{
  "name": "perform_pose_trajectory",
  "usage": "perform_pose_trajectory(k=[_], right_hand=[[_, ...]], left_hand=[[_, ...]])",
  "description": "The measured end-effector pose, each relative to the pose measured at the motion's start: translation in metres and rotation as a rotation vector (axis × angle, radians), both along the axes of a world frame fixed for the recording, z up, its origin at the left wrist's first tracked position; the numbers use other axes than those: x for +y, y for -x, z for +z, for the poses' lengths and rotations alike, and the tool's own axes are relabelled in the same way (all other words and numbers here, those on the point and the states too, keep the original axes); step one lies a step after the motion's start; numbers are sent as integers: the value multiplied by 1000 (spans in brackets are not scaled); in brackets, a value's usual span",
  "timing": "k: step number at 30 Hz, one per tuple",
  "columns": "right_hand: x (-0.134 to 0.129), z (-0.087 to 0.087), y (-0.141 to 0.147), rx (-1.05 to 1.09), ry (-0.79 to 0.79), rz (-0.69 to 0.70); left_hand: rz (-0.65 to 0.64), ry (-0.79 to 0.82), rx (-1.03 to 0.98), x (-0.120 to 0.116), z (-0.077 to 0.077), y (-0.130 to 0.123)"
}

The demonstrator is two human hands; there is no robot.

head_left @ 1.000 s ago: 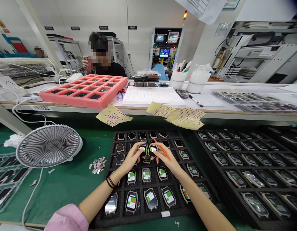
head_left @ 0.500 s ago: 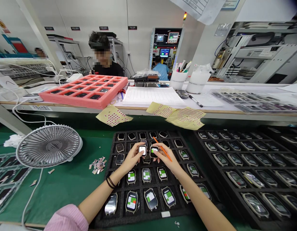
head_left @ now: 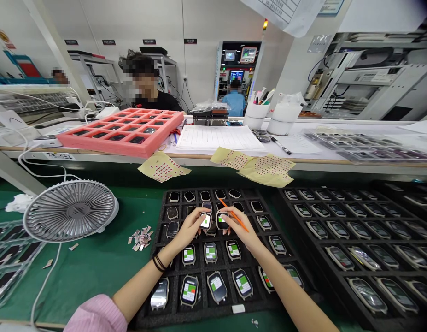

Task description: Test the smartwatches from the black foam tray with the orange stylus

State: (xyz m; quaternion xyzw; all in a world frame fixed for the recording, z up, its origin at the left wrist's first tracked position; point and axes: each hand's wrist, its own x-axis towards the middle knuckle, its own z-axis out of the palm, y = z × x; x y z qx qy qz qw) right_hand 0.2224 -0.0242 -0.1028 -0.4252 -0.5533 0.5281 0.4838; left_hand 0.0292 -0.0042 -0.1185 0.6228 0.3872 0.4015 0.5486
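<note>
Above the black foam tray [head_left: 223, 262], my left hand [head_left: 190, 227] grips a smartwatch [head_left: 206, 221] whose screen is white with a green patch. The left thumb lies on its face. My right hand [head_left: 238, 226] holds a second smartwatch [head_left: 222, 221], with green and white on its display, and the thumb rests at its lower part. An orange stick [head_left: 234, 215] is tucked across the right hand's fingers. Rows of smartwatches sit in the tray's compartments; several nearer ones, such as one watch [head_left: 190, 290], show green and white screens. The rear ones are dark.
Right of the tray lies another black tray [head_left: 324, 249] of watches. A grey fan [head_left: 71, 210] stands at left beside small scraps [head_left: 140, 238]. On the shelf are a pink foam tray [head_left: 147, 147], paper sheets [head_left: 220, 138] and pen cups [head_left: 257, 115]. A co-worker [head_left: 149, 83] sits opposite.
Both watches have dipped slightly, and the left one is tilted more. Its screen has gone from mostly white to white with a green patch. The co-worker opposite has shifted left.
</note>
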Motion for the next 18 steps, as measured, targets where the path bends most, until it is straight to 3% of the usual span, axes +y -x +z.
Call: perform_pose_trajectory(k=[11,18], right_hand=[[1,-4,0,61,-58,22],[0,-1,0,50,-36,20]], left_hand=[[-45,-45,-128,-2,-1,-3],[-28,-50,-97,1,-2,-3]])
